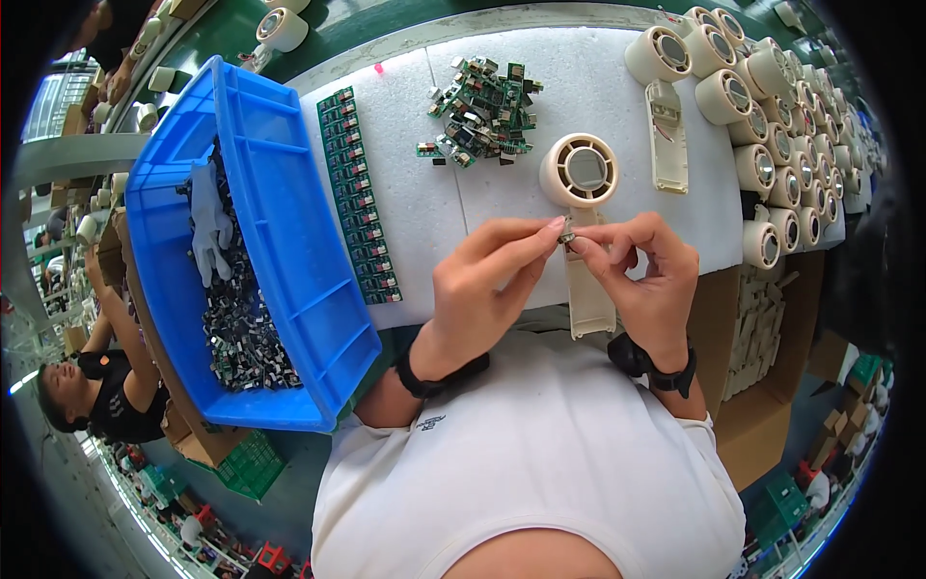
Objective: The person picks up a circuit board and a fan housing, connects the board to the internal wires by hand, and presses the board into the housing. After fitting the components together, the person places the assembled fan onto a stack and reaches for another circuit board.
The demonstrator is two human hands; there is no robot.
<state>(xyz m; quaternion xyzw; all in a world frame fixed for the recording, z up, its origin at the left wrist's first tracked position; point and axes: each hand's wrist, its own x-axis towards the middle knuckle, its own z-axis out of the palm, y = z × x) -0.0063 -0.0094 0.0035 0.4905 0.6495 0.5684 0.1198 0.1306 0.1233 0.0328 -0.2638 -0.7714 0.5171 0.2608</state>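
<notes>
Both my hands meet over the white work surface and pinch one small circuit board (pixel 567 234) between their fingertips. My left hand (pixel 497 280) grips it from the left, thumb and forefinger together. From the other side my right hand (pixel 644 275) holds it with thumb and forefinger, its other fingers curled. Beneath them lies a cream handheld fan (pixel 579 171), its round head pointing away and its open handle (pixel 590 299) toward me; my fingers partly cover the joint between them. A heap of small circuit boards (pixel 482 111) lies beyond my left hand.
A green panel of joined boards (pixel 359 198) lies beside a tilted blue bin (pixel 289 193) of small parts and a grey glove (pixel 207 222). Another opened fan (pixel 666 135) and many fan heads (pixel 772 145) stand right. A cardboard box (pixel 772 386) sits near right; a person (pixel 116 381) is left.
</notes>
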